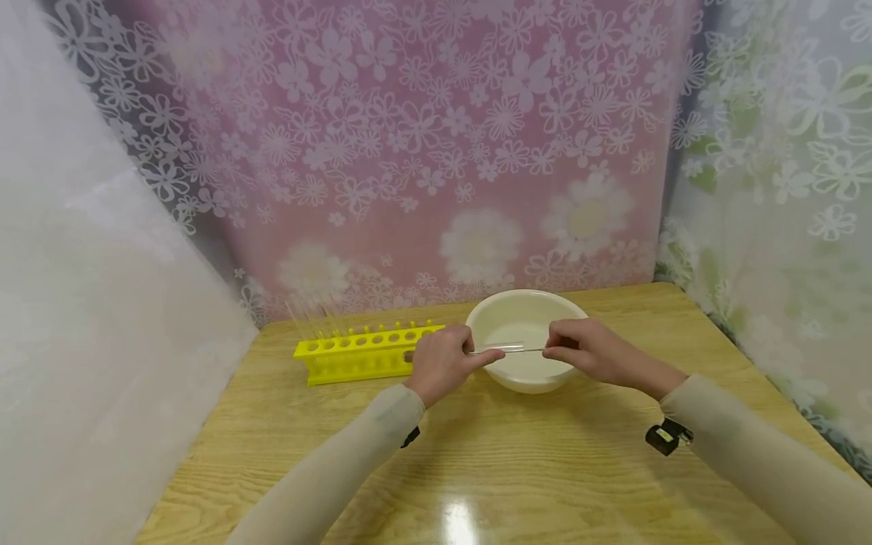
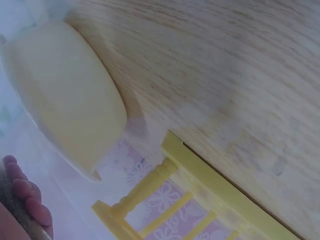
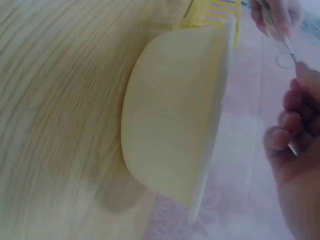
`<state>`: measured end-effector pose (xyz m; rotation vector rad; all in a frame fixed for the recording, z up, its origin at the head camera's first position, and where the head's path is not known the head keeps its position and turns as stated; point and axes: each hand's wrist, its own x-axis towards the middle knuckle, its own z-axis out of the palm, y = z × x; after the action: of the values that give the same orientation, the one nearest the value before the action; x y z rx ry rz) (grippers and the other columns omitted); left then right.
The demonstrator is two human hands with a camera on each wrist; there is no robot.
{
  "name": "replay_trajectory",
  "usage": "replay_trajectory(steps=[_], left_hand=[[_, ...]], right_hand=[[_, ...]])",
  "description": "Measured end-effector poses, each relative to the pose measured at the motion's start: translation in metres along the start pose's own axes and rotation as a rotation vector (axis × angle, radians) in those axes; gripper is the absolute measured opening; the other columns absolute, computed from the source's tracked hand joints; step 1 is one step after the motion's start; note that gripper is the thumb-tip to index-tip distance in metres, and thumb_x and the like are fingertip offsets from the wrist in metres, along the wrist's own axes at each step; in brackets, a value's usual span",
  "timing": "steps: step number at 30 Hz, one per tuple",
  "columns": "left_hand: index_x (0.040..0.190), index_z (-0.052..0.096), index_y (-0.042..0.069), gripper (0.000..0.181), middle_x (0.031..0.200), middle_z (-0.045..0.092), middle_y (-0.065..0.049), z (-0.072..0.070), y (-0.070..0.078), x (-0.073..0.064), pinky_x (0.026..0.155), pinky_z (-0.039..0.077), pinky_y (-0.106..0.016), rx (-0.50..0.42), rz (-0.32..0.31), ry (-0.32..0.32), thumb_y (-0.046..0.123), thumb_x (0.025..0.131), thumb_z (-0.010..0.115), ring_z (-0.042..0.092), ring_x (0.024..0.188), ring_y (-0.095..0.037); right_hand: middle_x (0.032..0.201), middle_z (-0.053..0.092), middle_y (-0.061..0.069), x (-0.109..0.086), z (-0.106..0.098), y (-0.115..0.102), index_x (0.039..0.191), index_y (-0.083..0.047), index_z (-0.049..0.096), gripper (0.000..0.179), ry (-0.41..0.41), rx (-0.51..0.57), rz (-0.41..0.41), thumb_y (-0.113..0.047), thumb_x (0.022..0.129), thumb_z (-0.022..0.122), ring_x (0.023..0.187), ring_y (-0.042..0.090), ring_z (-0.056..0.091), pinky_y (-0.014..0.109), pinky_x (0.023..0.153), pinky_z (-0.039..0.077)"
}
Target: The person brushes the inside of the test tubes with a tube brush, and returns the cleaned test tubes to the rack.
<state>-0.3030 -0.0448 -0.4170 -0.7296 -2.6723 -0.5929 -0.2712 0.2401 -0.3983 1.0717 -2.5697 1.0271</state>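
My left hand (image 1: pixel 443 362) grips a clear glass test tube (image 1: pixel 512 346) held sideways, its open mouth pointing right. A thin wire handle (image 1: pixel 534 350) comes out of that mouth, and my right hand (image 1: pixel 594 350) pinches it between thumb and fingers. Beyond the left hand shows a brown bristly end (image 1: pixel 409 356), which looks like a brush head inside the tube. The middle of the tube is hidden by the left fingers. Both hands are over the front part of a cream basin (image 1: pixel 527 381). In the right wrist view the tube's round rim (image 3: pixel 286 61) lies close to the right fingertips.
A yellow test tube rack (image 1: pixel 361 371) stands left of the basin, partly behind the left hand. Several clear test tubes (image 1: pixel 315 322) stand at its left end. The wooden table (image 1: pixel 531 462) meets flowered curtains (image 1: pixel 443 189) at the back and sides.
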Motion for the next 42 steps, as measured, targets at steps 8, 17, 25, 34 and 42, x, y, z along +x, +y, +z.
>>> replay_trajectory(steps=[8,17,25,34,42], left_hand=[[0.070,0.047,0.022,0.055,0.060,0.044,0.009,0.002,0.003,0.000,0.041,0.026,-0.022,0.119,0.137,0.097,0.072,0.081,0.068,0.036,0.043,-0.006],[0.070,0.049,0.021,0.057,0.059,0.047,0.009,-0.001,0.008,0.002,0.040,0.029,-0.023,0.128,0.080,0.060,0.074,0.083,0.064,0.039,0.042,-0.007],[0.073,0.055,0.021,0.056,0.063,0.054,0.008,-0.005,0.004,0.002,0.046,0.038,-0.026,-0.007,-0.048,-0.039,0.076,0.085,0.060,0.049,0.048,-0.009],[0.073,0.056,0.022,0.059,0.063,0.055,0.009,-0.001,0.002,0.003,0.047,0.039,-0.027,-0.036,-0.065,-0.066,0.080,0.083,0.057,0.050,0.049,-0.010],[0.073,0.055,0.022,0.061,0.062,0.055,0.008,-0.001,-0.001,0.003,0.046,0.039,-0.027,-0.007,-0.084,-0.065,0.082,0.084,0.052,0.049,0.049,-0.010]], right_hand=[[0.066,0.041,0.006,0.001,-0.008,0.010,0.088,0.004,0.052,0.030,-0.163,0.561,0.283,-0.020,0.105,0.056,0.051,0.020,0.031,0.035,0.050,0.033],[0.071,0.050,0.012,-0.001,-0.003,0.012,0.093,0.000,0.056,0.027,-0.068,0.511,0.302,-0.024,0.104,0.058,0.056,0.027,0.040,0.039,0.054,0.040],[0.086,0.061,-0.008,-0.001,0.006,0.002,0.107,-0.012,0.067,0.017,0.152,-0.187,-0.032,-0.013,0.092,0.075,0.070,0.003,0.052,0.023,0.060,0.047],[0.090,0.062,-0.002,0.002,0.008,0.010,0.096,-0.009,0.065,0.015,0.256,-0.433,-0.324,-0.013,0.090,0.078,0.077,0.005,0.057,0.023,0.065,0.049],[0.086,0.061,-0.001,0.009,0.007,0.010,0.093,-0.007,0.065,0.042,0.264,-0.590,-0.556,-0.032,0.111,0.037,0.075,0.010,0.058,0.027,0.062,0.052]])
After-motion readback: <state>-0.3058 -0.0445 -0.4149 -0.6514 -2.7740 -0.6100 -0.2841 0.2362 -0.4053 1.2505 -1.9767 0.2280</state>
